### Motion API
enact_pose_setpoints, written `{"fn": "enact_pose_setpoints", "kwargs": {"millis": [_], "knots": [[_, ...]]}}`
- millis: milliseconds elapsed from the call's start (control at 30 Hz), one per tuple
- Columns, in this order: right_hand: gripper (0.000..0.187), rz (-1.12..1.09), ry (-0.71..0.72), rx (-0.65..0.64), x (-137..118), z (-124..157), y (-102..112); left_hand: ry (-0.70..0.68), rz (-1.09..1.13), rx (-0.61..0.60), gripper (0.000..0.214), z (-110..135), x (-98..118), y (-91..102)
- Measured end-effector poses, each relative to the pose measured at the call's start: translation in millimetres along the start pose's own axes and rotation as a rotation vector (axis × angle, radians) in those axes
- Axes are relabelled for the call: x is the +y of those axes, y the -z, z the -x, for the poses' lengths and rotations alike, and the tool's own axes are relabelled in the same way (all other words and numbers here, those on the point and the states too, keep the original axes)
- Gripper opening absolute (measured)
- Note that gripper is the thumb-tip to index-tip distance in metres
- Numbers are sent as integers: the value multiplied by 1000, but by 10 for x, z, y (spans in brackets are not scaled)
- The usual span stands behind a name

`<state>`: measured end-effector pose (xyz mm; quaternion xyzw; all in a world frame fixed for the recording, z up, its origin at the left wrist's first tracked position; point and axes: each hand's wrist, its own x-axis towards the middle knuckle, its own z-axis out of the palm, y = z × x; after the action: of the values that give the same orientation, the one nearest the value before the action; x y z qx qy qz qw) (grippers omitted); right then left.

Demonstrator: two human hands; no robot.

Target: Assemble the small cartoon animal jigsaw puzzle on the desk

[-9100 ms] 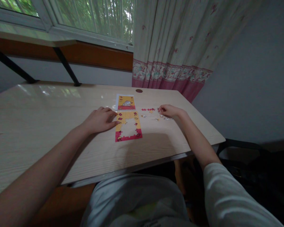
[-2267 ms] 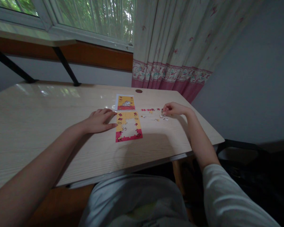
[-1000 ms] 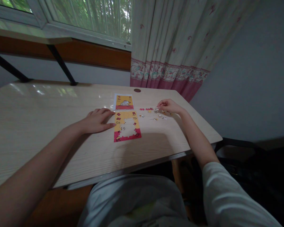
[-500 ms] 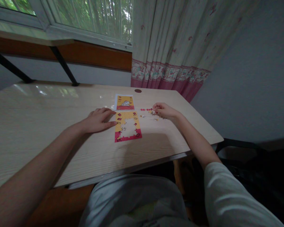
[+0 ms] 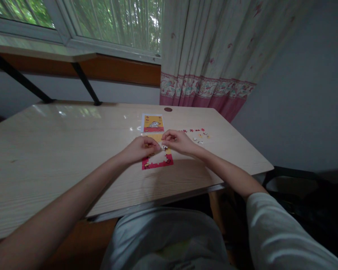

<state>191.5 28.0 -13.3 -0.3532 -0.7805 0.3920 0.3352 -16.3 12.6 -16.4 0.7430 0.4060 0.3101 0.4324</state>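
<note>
A partly assembled jigsaw puzzle (image 5: 158, 164) lies on the table, with a yellow and red border around an open middle. Over it, my two hands meet at a small white puzzle piece (image 5: 165, 147) with dark markings. My right hand (image 5: 178, 141) comes from the right and pinches the piece in its fingertips. From the left, my left hand (image 5: 141, 148) has its thumb and fingers closed at the piece's other side. Both hands cover the upper part of the puzzle. Just behind lies a reference picture (image 5: 153, 123) of a white animal on yellow and red.
Several loose red pieces (image 5: 191, 130) form a row right of the puzzle, with white and yellow pieces (image 5: 197, 141) scattered below them. A dark round cap (image 5: 168, 109) sits near the table's back edge. Black shelf supports (image 5: 86, 83) stand at the back left.
My right hand has moved left from the loose pieces to above the puzzle. My left hand has left the puzzle's left edge and moved in to meet it, its fingers now closed. The view has shifted slightly.
</note>
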Motion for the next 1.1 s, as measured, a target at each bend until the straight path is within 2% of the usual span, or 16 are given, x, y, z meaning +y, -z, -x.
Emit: {"fn": "enact_pose_setpoints", "kwargs": {"millis": [233, 300, 433, 500, 600, 833, 967, 1033, 1100], "knots": [[21, 7, 9, -27, 32, -2, -52, 12, 28, -35, 21, 10, 15, -31], [21, 29, 22, 14, 33, 2, -72, 27, 60, -19, 19, 5, 14, -35], [19, 171, 45, 249, -3, 27, -110, 26, 205, 179, 17, -36, -30, -43], [19, 263, 74, 307, -23, 42, -119, 25, 281, 268, 19, -62, -66, -43], [21, 374, 127, 313, -41, 61, -120, 44, 341, 296, 21, -87, -111, -40], [23, 472, 262, 284, -27, 86, -95, 27, 324, 256, 24, -74, -102, -56], [23, 507, 286, 305, -35, 95, -54, 12, 173, 200, 28, -50, -107, 40], [21, 496, 256, 276, -28, 96, -41, 12, -52, 215, 31, -42, -151, 145], [18, 486, 217, 189, -9, 95, -45, -4, -316, 260, 39, -39, -215, 252]]}}
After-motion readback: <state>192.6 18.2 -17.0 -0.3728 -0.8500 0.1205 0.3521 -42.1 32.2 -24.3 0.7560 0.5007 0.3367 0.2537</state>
